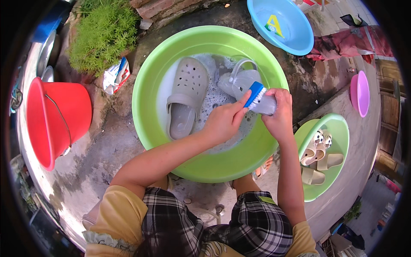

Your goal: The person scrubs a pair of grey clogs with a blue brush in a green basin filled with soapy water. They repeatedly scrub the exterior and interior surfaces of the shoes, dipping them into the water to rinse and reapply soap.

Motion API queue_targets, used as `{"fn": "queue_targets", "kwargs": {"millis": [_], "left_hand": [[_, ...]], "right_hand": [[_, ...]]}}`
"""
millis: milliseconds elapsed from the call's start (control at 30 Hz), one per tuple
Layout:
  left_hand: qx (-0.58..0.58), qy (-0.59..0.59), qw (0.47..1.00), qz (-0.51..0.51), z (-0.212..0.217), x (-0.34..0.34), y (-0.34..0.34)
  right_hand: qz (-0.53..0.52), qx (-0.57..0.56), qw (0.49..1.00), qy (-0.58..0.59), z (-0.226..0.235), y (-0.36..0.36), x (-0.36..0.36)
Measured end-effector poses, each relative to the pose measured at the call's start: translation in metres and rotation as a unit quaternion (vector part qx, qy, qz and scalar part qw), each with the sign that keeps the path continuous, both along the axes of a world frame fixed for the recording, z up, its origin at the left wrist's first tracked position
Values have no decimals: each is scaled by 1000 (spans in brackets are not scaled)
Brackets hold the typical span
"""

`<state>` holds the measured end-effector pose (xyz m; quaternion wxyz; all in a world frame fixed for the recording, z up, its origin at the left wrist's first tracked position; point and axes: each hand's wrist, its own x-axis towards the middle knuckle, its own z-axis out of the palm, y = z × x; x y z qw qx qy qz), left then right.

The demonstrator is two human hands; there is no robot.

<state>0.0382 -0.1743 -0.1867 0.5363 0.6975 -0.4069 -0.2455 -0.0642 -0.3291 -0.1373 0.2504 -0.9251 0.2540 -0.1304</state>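
A large green basin (143,73) holds soapy water with bubbles. My left hand (224,122) is closed on a blue scrub brush (255,92), its white bristles pressed against a wet grey clog (242,82). My right hand (280,112) grips one end of that clog at the basin's right side and keeps it tilted; its strap stands up at the far end. Part of the clog is hidden behind the brush and my fingers. A second grey clog (191,79), with holes in its top, lies in the water to the left.
A red bucket (70,111) stands at left, near a crumpled wrapper (115,76) and a green plant (102,38). Blue basin (295,25) sits at far right. A smaller green basin (343,145) with several beige slippers (329,161) is at right, below a purple basin (362,94).
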Motion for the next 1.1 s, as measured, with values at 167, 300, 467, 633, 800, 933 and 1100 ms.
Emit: {"fn": "queue_targets", "kwargs": {"millis": [167,300,467,633,800,933,1100], "left_hand": [[109,-24,993,34,-13,33,-5],[1,36,999,11,18,-1,-7],[104,10,994,44,-17,30,-12],[-4,-36,999,25,-11,6,-9],[84,2,995,54,-10,29,-19],[-12,13,1000,17,8,3,-7],[126,41,990,43,-14,38,-19]], "right_hand": [[21,-18,1000,-6,5,10,13],[-4,-18,1000,25,6,1,7],[11,-16,1000,-19,1,10,6],[11,-30,999,14,2,0,1],[15,-19,1000,4,6,6,10],[14,-23,1000,6,-1,7,9],[10,-19,1000,-6,1,11,9]]}}
